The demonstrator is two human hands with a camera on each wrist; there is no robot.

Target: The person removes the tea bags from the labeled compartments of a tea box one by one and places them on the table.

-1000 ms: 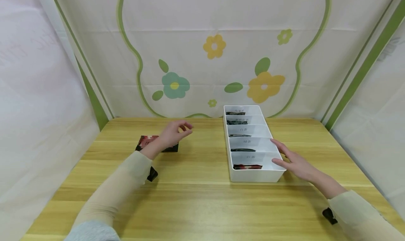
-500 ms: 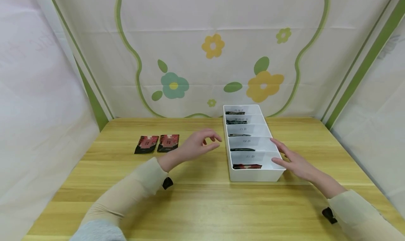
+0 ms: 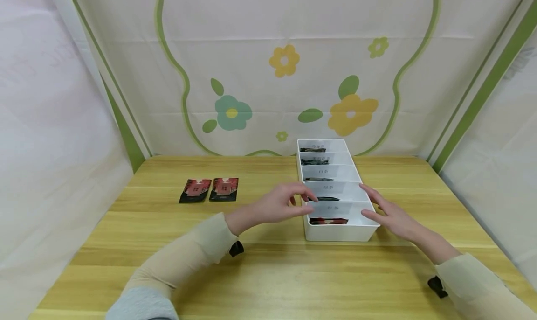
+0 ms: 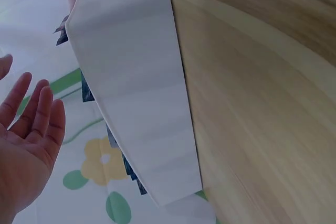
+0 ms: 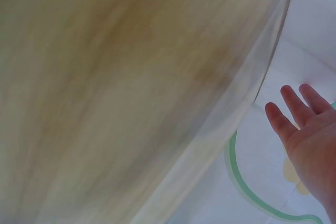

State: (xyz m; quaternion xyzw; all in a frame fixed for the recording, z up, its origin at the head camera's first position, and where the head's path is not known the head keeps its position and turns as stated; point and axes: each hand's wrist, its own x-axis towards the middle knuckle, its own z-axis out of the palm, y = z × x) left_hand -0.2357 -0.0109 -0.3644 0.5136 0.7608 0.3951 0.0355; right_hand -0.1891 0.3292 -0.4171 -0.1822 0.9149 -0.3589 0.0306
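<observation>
A white box point(image 3: 337, 233) split into several labelled compartments stands on the table, a few dark sachets in its rear slots. In its front slot lies a red sachet point(image 3: 329, 221). My left hand point(image 3: 282, 202) hovers at the box's left rim, thumb and fingers apart, nothing held; its fingertips overlap the two front compartments in the head view. The left wrist view shows those fingers point(image 4: 41, 114) loosely extended beside the box's tall side wall point(image 4: 131, 77). My right hand point(image 3: 394, 219) touches the right rim near the front corner with spread, mostly straight fingers.
Two red-and-black sachets point(image 3: 195, 191) lie side by side on the wooden table point(image 3: 268, 278) to the left. A flower-printed cloth point(image 3: 251, 68) hangs behind the table, and white cloth walls point(image 3: 54, 147) close in both sides.
My left hand has moved right from over the two sachets to the box's left rim, uncovering them. The right hand and the box have stayed in place.
</observation>
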